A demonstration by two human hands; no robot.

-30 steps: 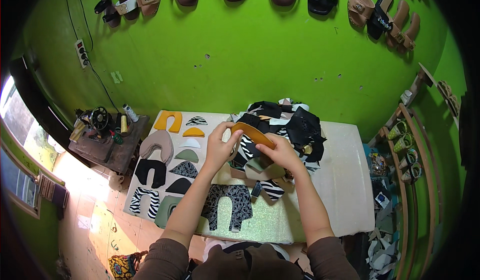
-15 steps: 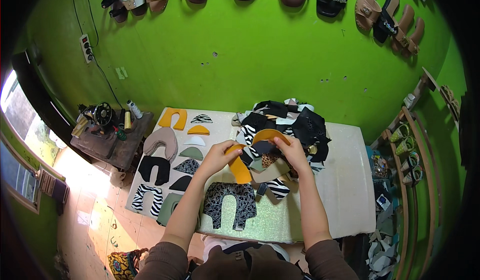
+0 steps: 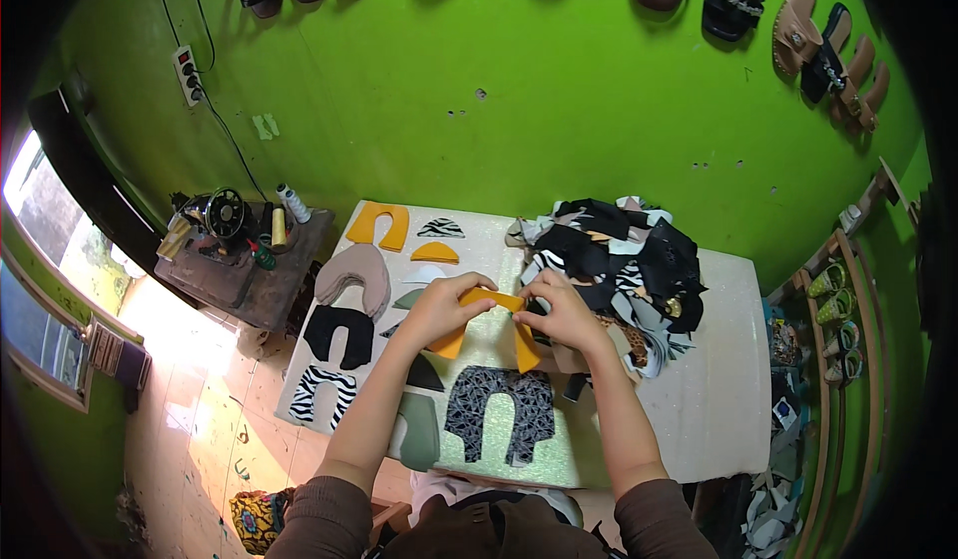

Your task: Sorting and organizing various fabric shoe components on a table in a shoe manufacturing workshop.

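Pinched between both hands is a yellow U-shaped cut piece of sheet material (image 3: 527, 349), its bend at the top and its legs hanging down. My left hand (image 3: 447, 311) grips it on the left side of the bend, my right hand (image 3: 564, 314) on the right. Below them on the table lies a black-and-grey patterned U-shaped piece (image 3: 499, 381). Beyond my right hand rises a heap of mixed scraps (image 3: 599, 250). My left hand and forearm partly cover a white half-moon piece (image 3: 424, 274) and some small cut pieces.
On the table's left (image 3: 484, 222) lie U-shaped pieces in yellow (image 3: 377, 228), beige (image 3: 352, 278), black (image 3: 321, 334) and zebra print (image 3: 311, 391), plus a folded green piece (image 3: 424, 429). A sewing machine (image 3: 222, 215) stands further left. Wooden racks (image 3: 853, 289) line the right wall.
Both hands have moved closer together and leftward, off the scrap heap. The yellow material, earlier spread between them, is now bent in an arch. The view has shifted too.
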